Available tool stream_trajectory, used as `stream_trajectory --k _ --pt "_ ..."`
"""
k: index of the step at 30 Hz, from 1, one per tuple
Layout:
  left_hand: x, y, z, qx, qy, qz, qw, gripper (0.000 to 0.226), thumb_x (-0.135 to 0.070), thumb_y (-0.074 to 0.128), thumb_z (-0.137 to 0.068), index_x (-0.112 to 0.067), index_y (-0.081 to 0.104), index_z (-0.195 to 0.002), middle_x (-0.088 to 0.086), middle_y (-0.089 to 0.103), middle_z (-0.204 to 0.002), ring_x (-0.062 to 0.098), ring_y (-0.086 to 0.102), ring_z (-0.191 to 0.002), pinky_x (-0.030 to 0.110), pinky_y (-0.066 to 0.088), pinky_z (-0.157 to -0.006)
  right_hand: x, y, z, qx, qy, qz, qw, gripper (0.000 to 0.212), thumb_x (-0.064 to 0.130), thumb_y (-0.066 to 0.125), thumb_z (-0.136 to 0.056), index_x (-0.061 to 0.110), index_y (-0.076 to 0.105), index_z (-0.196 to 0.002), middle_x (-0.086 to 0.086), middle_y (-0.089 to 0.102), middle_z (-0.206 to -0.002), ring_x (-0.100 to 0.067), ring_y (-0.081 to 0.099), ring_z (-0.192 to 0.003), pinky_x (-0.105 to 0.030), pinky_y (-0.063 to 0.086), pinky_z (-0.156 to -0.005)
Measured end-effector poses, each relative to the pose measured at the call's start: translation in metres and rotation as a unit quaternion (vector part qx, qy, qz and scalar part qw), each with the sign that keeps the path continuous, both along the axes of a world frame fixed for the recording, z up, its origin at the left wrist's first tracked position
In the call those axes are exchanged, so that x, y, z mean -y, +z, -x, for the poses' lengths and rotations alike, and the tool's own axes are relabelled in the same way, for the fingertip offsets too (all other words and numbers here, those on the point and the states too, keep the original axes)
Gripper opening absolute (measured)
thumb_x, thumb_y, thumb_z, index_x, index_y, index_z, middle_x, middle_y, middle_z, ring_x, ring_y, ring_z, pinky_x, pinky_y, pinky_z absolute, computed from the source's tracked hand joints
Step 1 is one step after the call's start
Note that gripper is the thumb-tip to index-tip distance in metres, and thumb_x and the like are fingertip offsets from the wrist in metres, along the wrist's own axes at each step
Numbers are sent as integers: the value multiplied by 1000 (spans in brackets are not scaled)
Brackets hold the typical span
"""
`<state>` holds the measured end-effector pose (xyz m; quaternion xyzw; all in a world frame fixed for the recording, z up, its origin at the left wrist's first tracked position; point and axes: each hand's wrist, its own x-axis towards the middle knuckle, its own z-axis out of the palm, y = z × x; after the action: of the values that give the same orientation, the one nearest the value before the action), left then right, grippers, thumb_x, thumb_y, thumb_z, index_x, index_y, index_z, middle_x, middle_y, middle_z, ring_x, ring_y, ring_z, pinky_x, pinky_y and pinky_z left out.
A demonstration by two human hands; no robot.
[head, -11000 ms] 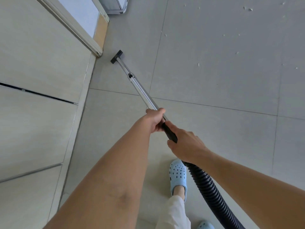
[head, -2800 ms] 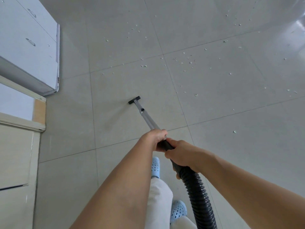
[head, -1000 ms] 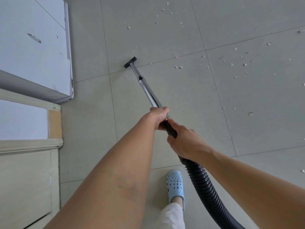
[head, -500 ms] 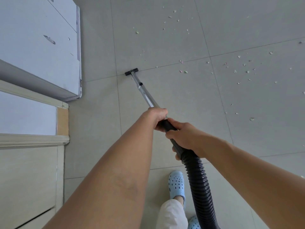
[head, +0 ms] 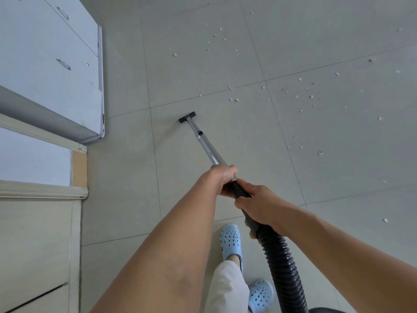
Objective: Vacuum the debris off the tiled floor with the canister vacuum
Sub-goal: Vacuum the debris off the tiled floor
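Note:
A silver vacuum wand (head: 206,147) runs from my hands down to a small black nozzle (head: 187,117) resting on the grey tiled floor (head: 126,172). My left hand (head: 222,179) grips the wand's upper end. Just behind it, my right hand (head: 259,204) holds the black handle where the ribbed black hose (head: 284,267) begins. Small pale debris bits (head: 233,99) lie scattered beyond and right of the nozzle, with more debris (head: 302,96) farther right. The canister is hidden save a dark edge at the bottom right.
A white drawer cabinet (head: 56,71) stands at the upper left. Below it sits a beige door frame and panelled wall (head: 38,222). My feet in light blue clogs (head: 231,241) stand under my arms.
The nozzle has drawn back toward me, off the tile joint onto the nearer tile. The view has risen, so more scattered debris shows ahead. Both hands keep their grip.

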<state>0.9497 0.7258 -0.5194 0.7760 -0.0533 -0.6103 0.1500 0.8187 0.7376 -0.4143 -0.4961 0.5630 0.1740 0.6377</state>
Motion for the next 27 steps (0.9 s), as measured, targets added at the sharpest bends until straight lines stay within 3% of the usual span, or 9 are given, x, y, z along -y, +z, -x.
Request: stream_trajectory --k 3,7,9,14,18,20,24,27 --pt "-9 -4 29 -4 -4 -1 1000 35 -29 54 -93 -5 52 -118 14 70 -88 27 73 -67 40 63 -65 -11 3 28 -10 -5 9 1000 58 14 48 -95 49 41 -141 -10 57 -78 -24 58 -61 -38 60 -63" --pt "-18 -11 57 -9 -1 8 1000 45 -33 55 -90 -6 47 -125 15 70 -94 29 74 -71 45 63 -71 -27 -3 55 -29 16 53 998 58 18 47 -94 51 40 -141 -5 59 -77 -22 59 -61 -45 62 -73" --pt "-20 -15 62 -12 1 9 1000 46 -34 54 -90 -7 43 -125 15 68 -96 30 73 -76 46 62 -77 -32 -8 59 -30 26 74 996 55 19 45 -95 51 40 -140 -4 58 -76 -21 60 -56 -44 62 -69" --pt "-7 -26 58 -25 -1 10 1000 37 -28 48 -98 -5 35 -125 10 57 -75 25 64 -61 38 62 -68 -24 -21 57 -40 73 128 988 53 23 43 -97 51 35 -142 3 57 -77 -18 63 -65 -41 61 -70" --pt "13 -39 52 -19 -8 5 1000 35 -31 47 -97 -9 32 -120 9 55 -75 28 64 -70 46 59 -86 -6 -31 51 -48 81 144 985 59 24 43 -96 56 29 -144 3 60 -78 -19 65 -64 -39 61 -65" --pt "29 -45 41 -11 -8 11 1000 39 -31 47 -96 -7 34 -123 9 55 -77 26 63 -68 45 61 -82 4 -36 38 -48 83 161 982 63 25 43 -96 58 24 -145 5 60 -80 -19 65 -68 -39 60 -66" --pt "71 -55 13 18 -28 24 999 49 -32 50 -95 -1 42 -132 10 55 -75 23 61 -60 28 54 -47 36 -47 8 -23 61 177 982 65 22 43 -95 54 21 -148 10 57 -79 -16 63 -67 -34 57 -62" --pt "105 -60 -4 27 -39 25 999 48 -31 50 -96 0 43 -132 11 56 -77 23 60 -57 24 49 -39 67 -55 -9 -15 48 183 982 64 21 42 -94 52 24 -148 10 54 -78 -17 62 -69 -32 55 -63"
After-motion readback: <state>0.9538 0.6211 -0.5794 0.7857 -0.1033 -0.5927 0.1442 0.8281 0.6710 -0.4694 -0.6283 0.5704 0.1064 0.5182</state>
